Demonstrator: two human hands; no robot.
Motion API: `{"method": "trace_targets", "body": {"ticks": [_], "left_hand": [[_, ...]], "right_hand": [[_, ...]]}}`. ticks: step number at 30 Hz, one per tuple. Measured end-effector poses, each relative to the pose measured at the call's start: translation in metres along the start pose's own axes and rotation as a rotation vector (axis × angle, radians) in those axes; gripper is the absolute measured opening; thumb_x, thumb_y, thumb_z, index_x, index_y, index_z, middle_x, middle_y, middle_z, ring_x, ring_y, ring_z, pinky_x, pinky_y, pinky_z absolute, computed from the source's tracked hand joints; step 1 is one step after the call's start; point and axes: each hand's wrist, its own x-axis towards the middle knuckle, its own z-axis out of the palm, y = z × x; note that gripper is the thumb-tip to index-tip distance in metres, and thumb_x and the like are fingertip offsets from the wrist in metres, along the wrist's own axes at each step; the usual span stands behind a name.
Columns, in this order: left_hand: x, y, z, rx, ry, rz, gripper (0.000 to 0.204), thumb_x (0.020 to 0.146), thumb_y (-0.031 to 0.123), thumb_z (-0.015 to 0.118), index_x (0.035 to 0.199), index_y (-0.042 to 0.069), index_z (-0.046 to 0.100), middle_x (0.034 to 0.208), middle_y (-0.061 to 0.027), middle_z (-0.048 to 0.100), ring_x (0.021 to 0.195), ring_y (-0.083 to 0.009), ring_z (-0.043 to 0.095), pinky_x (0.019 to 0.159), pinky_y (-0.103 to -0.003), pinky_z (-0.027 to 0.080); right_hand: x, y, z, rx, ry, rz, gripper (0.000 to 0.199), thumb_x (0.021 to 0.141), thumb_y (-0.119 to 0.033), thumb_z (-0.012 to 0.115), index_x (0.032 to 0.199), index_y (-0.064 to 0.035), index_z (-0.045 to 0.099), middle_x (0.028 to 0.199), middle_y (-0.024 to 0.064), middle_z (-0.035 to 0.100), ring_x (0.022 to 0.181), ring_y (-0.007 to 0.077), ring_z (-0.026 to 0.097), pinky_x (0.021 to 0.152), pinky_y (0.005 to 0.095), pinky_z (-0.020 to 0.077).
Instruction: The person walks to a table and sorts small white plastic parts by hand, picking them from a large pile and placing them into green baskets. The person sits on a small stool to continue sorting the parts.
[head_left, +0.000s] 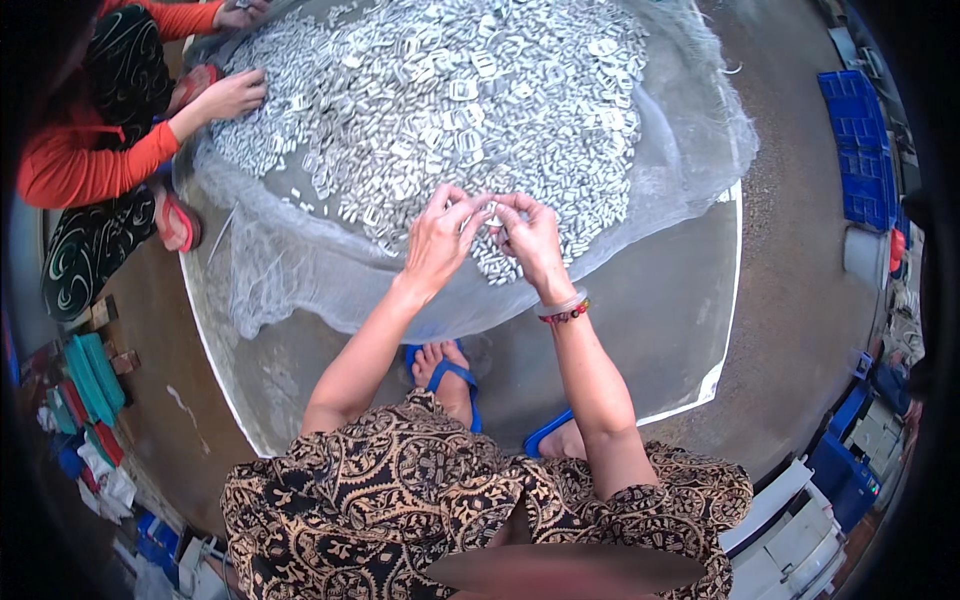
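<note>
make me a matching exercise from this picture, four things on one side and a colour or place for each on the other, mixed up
Things:
1. plastic buckles
2. sandal
3. crates
4. co-worker's sleeve

Colour or place:
A. orange, upper left of the picture
B. white, heaped on the mesh sheet
C. blue, stacked at the right edge
D. blue, on the person's foot between the forearms

Pairs: 1-B, 2-D, 3-C, 4-A

The left hand and right hand meet over the near edge of the heap, pinching a buckle between them.
</note>
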Motion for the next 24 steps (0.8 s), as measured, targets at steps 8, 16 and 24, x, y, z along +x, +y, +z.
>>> {"method": "trace_targets", "body": {"ticks": [8, 16, 24], "left_hand": [[0.011, -0.002, 0.003, -0.091, 0.006, 0.078, 0.009, 0.081, 0.011, 0.066, 0.088, 0.005, 0.064, 0.087, -0.0094, 0.053, 0.077, -0.0288, 0.059, 0.064, -0.038, 0.047], [0.003, 0.010, 0.001, 0.006, 0.012, 0.118, 0.011, 0.078, 0.005, 0.064, 0.090, 0.006, 0.065, 0.086, -0.0090, 0.054, 0.074, -0.0275, 0.060, 0.061, -0.037, 0.047], [0.058, -0.025, -0.028, 0.047, 0.214, 0.095, 0.020, 0.081, 0.015, 0.066, 0.097, 0.004, 0.066, 0.081, -0.0141, 0.058, 0.077, -0.0298, 0.058, 0.070, -0.038, 0.046]], "right_hand": [[-0.004, 0.000, -0.002, 0.096, 0.058, 0.017, 0.017, 0.089, -0.009, 0.054, 0.100, 0.0019, 0.060, 0.073, 0.0047, 0.059, 0.056, 0.0070, 0.055, 0.040, 0.0177, 0.0381], [-0.012, -0.015, -0.006, 0.072, 0.027, 0.042, 0.017, 0.089, -0.010, 0.054, 0.099, 0.0016, 0.060, 0.068, 0.0044, 0.059, 0.053, 0.0056, 0.052, 0.038, 0.0174, 0.0348], [-0.050, 0.022, 0.017, 0.189, -0.035, 0.363, 0.017, 0.090, -0.018, 0.057, 0.101, -0.0074, 0.062, 0.079, 0.0056, 0.063, 0.065, 0.0094, 0.057, 0.050, 0.0209, 0.0430]]}}
